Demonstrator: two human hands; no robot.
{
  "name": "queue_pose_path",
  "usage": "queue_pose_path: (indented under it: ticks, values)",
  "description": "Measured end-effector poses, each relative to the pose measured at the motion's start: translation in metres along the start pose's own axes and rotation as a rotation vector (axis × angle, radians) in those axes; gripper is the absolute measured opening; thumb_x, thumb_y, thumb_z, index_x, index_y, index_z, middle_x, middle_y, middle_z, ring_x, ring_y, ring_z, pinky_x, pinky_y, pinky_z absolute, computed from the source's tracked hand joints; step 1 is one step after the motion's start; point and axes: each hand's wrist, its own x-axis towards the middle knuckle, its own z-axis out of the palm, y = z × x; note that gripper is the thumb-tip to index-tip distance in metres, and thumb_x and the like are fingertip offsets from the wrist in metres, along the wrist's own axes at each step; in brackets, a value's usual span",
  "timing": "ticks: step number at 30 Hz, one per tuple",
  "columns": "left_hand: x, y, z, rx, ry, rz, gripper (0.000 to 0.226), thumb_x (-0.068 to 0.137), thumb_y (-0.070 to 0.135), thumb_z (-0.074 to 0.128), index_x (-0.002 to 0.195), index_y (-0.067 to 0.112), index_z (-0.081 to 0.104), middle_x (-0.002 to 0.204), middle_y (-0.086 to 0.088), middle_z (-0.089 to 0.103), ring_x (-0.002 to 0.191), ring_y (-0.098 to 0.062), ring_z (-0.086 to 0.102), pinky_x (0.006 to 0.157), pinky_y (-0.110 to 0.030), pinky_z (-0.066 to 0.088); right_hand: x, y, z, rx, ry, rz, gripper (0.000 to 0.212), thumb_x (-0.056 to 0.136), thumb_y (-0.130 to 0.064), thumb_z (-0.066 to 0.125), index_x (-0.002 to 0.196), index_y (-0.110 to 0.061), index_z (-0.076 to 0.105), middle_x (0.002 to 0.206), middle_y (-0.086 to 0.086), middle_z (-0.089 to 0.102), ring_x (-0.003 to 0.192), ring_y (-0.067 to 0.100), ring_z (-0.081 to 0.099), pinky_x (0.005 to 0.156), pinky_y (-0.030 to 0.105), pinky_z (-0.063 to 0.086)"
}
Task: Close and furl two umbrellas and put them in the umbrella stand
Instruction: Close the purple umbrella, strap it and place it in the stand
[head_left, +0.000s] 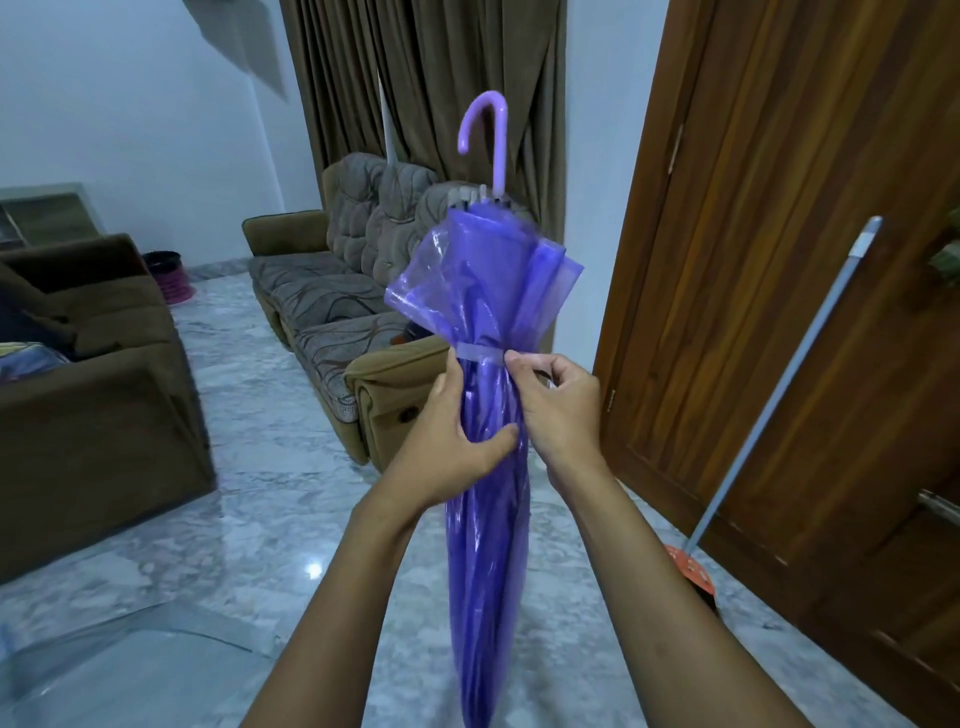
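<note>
A closed purple see-through umbrella (488, 545) stands upright before me, its hooked handle (488, 124) at the top and its tip below the frame. A pale strap (480, 356) circles the gathered canopy. My left hand (457, 441) wraps around the furled canopy just under the strap. My right hand (556, 405) pinches the strap's right end with thumb and forefinger. Part of a clear umbrella canopy (119, 660) lies on the floor at lower left. A dark round bin with pink ribs (169, 275), possibly the stand, sits far left by the wall.
A patterned sofa (332, 291) runs behind the umbrella, and a brown armchair (88, 395) stands at left. A wooden door (779, 260) fills the right side, with a long-handled broom (789, 374) leaning against it. The floor is glossy marble.
</note>
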Motion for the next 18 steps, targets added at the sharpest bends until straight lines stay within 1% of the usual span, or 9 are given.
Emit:
queue_pose_path:
  ticks: [2,5,7,9,11,12,15,16,18]
  values:
    - [-0.001,-0.003,0.004,-0.031,0.077,-0.006,0.083,0.077,0.035,0.075,0.148,0.025,0.032,0.136,0.011,0.050,0.123,0.003,0.049,0.100,-0.012,0.039,-0.003,-0.002,0.002,-0.019,-0.026,0.004,0.011,0.089,-0.023,0.074,0.084,-0.014,0.076,0.086,0.001,0.077,0.090,0.016,0.073,0.087,0.038,0.059]
    - [0.000,-0.002,0.000,-0.151,0.164,0.001,0.056,0.084,0.018,0.073,0.134,0.029,0.049,0.118,0.010,0.067,0.107,-0.002,0.064,0.097,-0.027,0.050,-0.007,-0.008,0.001,-0.010,-0.114,0.042,0.017,0.094,-0.022,0.068,0.086,-0.009,0.072,0.085,0.018,0.074,0.076,0.021,0.070,0.079,0.047,0.061]
    - [0.000,0.000,-0.007,-0.318,0.135,-0.035,0.051,0.088,0.003,0.067,0.132,0.026,0.054,0.109,0.010,0.072,0.098,-0.005,0.068,0.091,-0.028,0.053,-0.006,-0.012,-0.004,0.112,-0.190,0.112,0.016,0.099,-0.018,0.061,0.090,-0.006,0.067,0.085,0.018,0.073,0.075,0.019,0.069,0.074,0.038,0.063]
    - [0.000,-0.001,-0.013,-0.497,0.090,-0.071,0.050,0.089,-0.004,0.063,0.133,0.017,0.055,0.109,0.007,0.074,0.097,-0.007,0.067,0.088,-0.025,0.052,-0.004,-0.014,-0.007,0.275,-0.267,0.200,0.016,0.101,-0.014,0.055,0.102,-0.002,0.065,0.099,0.018,0.075,0.081,0.022,0.073,0.076,0.033,0.062]
    - [-0.001,0.000,-0.016,-0.639,0.041,-0.077,0.049,0.088,-0.003,0.061,0.134,0.011,0.055,0.114,-0.002,0.072,0.097,-0.012,0.066,0.084,-0.022,0.053,-0.003,-0.012,-0.006,0.381,-0.279,0.270,0.026,0.101,-0.014,0.055,0.117,0.006,0.062,0.110,0.023,0.072,0.081,0.020,0.074,0.075,0.030,0.061]
    - [-0.001,0.002,-0.016,-0.700,0.024,-0.079,0.051,0.086,-0.001,0.061,0.135,0.009,0.054,0.117,-0.007,0.070,0.097,-0.014,0.066,0.083,-0.022,0.054,-0.003,-0.011,-0.004,0.399,-0.263,0.288,0.030,0.100,-0.014,0.057,0.120,0.007,0.063,0.108,0.022,0.072,0.079,0.018,0.073,0.073,0.028,0.060]
    - [-0.001,0.002,-0.014,-0.777,0.021,-0.074,0.053,0.089,-0.006,0.058,0.137,0.012,0.046,0.118,-0.011,0.069,0.094,-0.017,0.068,0.081,-0.026,0.056,-0.001,-0.009,-0.003,0.264,-0.186,0.210,0.022,0.094,-0.019,0.067,0.107,-0.003,0.074,0.078,0.001,0.072,0.064,0.007,0.061,0.061,0.020,0.054]
    - [-0.002,0.002,-0.013,-0.813,0.036,-0.089,0.053,0.090,-0.009,0.055,0.135,0.016,0.042,0.116,-0.010,0.070,0.091,-0.017,0.069,0.078,-0.028,0.057,-0.001,-0.009,-0.003,0.216,-0.173,0.180,0.017,0.093,-0.020,0.069,0.101,-0.008,0.077,0.073,-0.004,0.071,0.063,0.005,0.060,0.063,0.020,0.052]
    - [-0.004,0.002,-0.014,-0.829,0.042,-0.112,0.051,0.090,-0.010,0.052,0.129,0.018,0.039,0.112,-0.009,0.071,0.084,-0.016,0.070,0.072,-0.028,0.058,-0.003,-0.010,-0.003,0.233,-0.195,0.211,0.011,0.092,-0.020,0.071,0.096,-0.012,0.077,0.084,0.003,0.074,0.074,0.013,0.065,0.076,0.031,0.055]
